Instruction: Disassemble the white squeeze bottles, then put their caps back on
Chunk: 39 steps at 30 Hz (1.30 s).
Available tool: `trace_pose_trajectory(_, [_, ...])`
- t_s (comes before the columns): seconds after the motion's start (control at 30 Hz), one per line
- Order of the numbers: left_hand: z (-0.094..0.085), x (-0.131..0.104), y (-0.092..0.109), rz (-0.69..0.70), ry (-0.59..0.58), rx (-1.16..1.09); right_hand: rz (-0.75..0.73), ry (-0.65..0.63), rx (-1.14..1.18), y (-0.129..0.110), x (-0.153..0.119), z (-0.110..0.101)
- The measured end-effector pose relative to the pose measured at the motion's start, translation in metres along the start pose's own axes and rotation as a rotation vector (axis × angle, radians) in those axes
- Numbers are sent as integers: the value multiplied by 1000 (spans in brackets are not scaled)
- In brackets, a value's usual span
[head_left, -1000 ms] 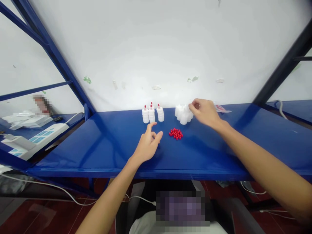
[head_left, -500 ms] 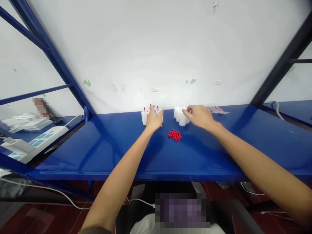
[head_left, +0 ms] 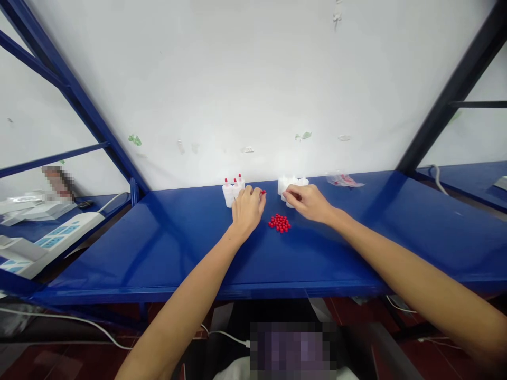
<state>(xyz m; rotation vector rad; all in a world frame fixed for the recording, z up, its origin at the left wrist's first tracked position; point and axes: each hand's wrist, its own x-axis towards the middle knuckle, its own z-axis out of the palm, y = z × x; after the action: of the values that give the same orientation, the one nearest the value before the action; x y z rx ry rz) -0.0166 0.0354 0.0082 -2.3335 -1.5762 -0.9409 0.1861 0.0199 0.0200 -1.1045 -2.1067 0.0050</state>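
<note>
Three capped bottles (head_left: 228, 196) | left hand (head_left: 247, 209) curled, grasp unclear | right hand (head_left: 311, 203) pinched, grasp unclear | knuckle bump could topple them

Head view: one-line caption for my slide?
Left hand by red-capped bottles, right hand by plain white bottles, red caps on blue table.

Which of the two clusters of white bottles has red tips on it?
The left cluster, beside the left hand: at least three red tips stand up from it. The right cluster, beside the right hand, shows none.
</note>
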Motion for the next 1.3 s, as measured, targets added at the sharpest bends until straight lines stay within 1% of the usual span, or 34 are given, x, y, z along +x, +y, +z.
trace_pose_trajectory(0.07, [0, -4, -6, 24, 49, -34, 16, 55, 2, 0, -1, 3])
trace_pose_trajectory(0.13, [0, -5, -13, 29, 86, -138, 48, 101, 3, -3, -2, 5])
trace_pose_trajectory(0.17, [0, -6, -16, 24, 83, -206, 64, 121, 4, -6, -3, 6])
trace_pose_trajectory(0.23, [-1, -8, -24, -3, 17, -366, 73, 147, 17, -11, -6, 7])
trace_pose_trajectory(0.33, [-7, -14, -33, -90, -129, -586, 36, 146, 57, -18, -9, 8])
trace_pose_trajectory(0.4, [-16, -22, -35, -119, -183, -657, 8, 88, 82, -25, -10, 8])
trace_pose_trajectory(0.47, [-28, -34, -36, -85, -218, -635, -35, -14, 100, -33, -9, 6])
trace_pose_trajectory(0.53, [-42, -51, -33, 14, -256, -522, -122, -157, 109, -46, -8, 5])
trace_pose_trajectory(0.6, [-54, -72, -29, 153, -329, -366, -247, -282, 91, -60, -9, 5])
trace_pose_trajectory(0.63, [-60, -82, -26, 181, -336, -301, -314, -330, 75, -66, -9, 5])
trace_pose_trajectory(0.7, [-67, -100, -21, 163, -300, -255, -426, -391, 58, -78, -12, 7])
trace_pose_trajectory(0.77, [-69, -111, -17, 158, -288, -210, -467, -425, 90, -85, -15, 10])
trace_pose_trajectory(0.83, [-69, -116, -16, 185, -302, -179, -450, -455, 164, -89, -18, 13])
trace_pose_trajectory(0.93, [-68, -115, -16, 236, -306, -186, -372, -478, 338, -91, -21, 18])
trace_pose_trajectory(1.03, [-69, -113, -17, 219, -252, -224, -189, -459, 578, -86, -19, 18])
trace_pose_trajectory(1.07, [-70, -113, -17, 192, -235, -250, -127, -435, 620, -82, -16, 16])
trace_pose_trajectory(1.1, [-71, -113, -17, 151, -220, -286, -83, -405, 615, -75, -14, 12])
trace_pose_trajectory(1.13, [-72, -112, -17, 97, -210, -331, -63, -378, 561, -68, -10, 7])
trace_pose_trajectory(1.2, [-73, -111, -17, -27, -201, -434, -79, -379, 311, -50, -4, -5])
trace_pose_trajectory(1.23, [-73, -110, -18, -84, -197, -479, -67, -407, 175, -41, -2, -11])
trace_pose_trajectory(1.3, [-73, -109, -18, -155, -187, -537, -3, -502, -36, -26, 1, -19])
